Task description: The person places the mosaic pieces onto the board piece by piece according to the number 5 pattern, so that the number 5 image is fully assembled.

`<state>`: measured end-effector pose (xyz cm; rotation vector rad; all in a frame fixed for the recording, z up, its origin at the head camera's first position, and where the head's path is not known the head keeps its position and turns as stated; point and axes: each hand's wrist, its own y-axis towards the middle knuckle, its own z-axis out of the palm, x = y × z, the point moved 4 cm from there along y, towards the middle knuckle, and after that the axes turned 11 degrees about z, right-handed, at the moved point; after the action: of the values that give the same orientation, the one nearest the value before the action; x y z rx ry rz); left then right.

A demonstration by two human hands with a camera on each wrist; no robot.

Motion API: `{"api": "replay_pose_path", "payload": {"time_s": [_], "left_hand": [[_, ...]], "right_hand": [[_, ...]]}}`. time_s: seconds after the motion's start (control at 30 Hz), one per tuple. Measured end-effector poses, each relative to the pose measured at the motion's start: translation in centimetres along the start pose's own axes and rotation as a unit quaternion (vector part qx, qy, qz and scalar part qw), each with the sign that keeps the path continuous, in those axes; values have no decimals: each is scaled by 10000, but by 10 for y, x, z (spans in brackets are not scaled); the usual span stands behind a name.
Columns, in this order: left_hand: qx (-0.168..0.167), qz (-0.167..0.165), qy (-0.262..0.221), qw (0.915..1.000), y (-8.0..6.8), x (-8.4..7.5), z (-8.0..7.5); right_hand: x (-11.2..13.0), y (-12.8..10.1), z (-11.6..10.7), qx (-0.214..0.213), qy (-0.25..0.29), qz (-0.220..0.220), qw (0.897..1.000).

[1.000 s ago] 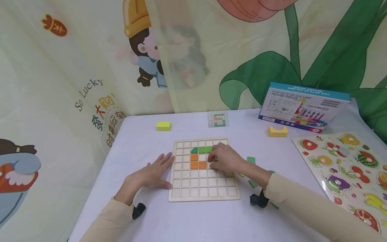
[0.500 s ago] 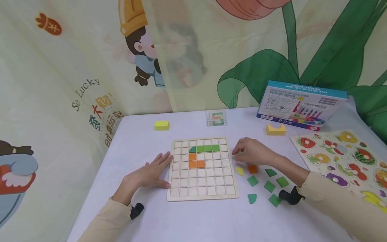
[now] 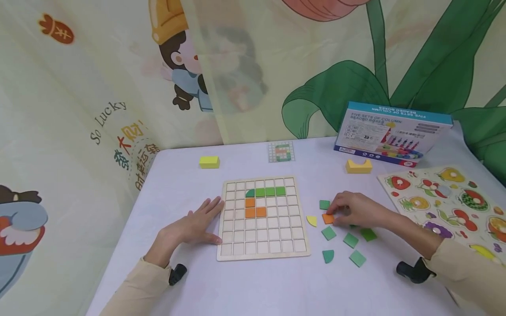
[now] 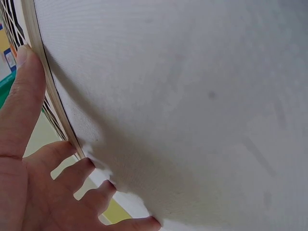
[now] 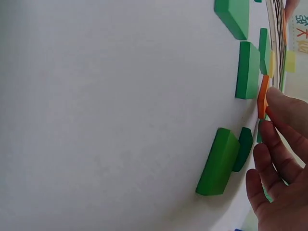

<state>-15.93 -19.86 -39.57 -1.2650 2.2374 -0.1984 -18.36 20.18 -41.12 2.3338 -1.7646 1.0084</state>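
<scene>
- A pale table (image 3: 276, 281) stands against a curtain (image 3: 99, 87) printed with cartoon figures and big green leaves.
- The left hand (image 3: 193, 228) lies flat on the table, fingers straight and spread. Their tips touch the left edge of the wooden grid board (image 3: 262, 255); the left wrist view shows a fingertip (image 4: 26, 62) against the board's rim.
- On the board, away from those fingers, a row of green tiles (image 3: 265, 192) sits above three orange tiles (image 3: 253, 208).
- The right hand (image 3: 356, 210) rests to the right of the board with fingers curled down. Thumb and forefinger pinch the orange tile (image 3: 327, 218), which lies on the table at the fingertips; in the right wrist view the tile (image 5: 263, 96) is touching the fingertips (image 5: 284, 103).
- Just left of the fingertips lies a yellow piece (image 3: 312, 220); just above them is a green square (image 3: 324, 204).
- Below the hand, loose green pieces (image 3: 350, 240) are scattered on the table, one a quarter circle (image 3: 328, 256).
- Well beyond the fingers are a yellow block (image 3: 209, 162), a small pattern card (image 3: 281, 152), a yellow arch block (image 3: 358, 166) and a blue box (image 3: 391, 134).
- Right of the wrist lies a fruit puzzle board (image 3: 446, 202).
</scene>
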Motion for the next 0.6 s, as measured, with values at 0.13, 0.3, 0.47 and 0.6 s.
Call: {"api": "replay_pose_path", "payload": {"time_s": [0.13,0.3,0.47,0.6], "left_hand": [[-6,6,-57,10000,-1,0,-1],[-20,-1,-44,10000,-1,1,0],[-12,-11,-6,10000,-1,1,1],[-13,-11,-7,10000,-1,1,0]], "right_hand": [[1,-2,2,-133,-6,-54,9999],[4,-2,5,-344,-153,-155,9992],[7,-1,3,-519,-323,-217,9979],[10,0,0,-619,-363,-278,9970]]}}
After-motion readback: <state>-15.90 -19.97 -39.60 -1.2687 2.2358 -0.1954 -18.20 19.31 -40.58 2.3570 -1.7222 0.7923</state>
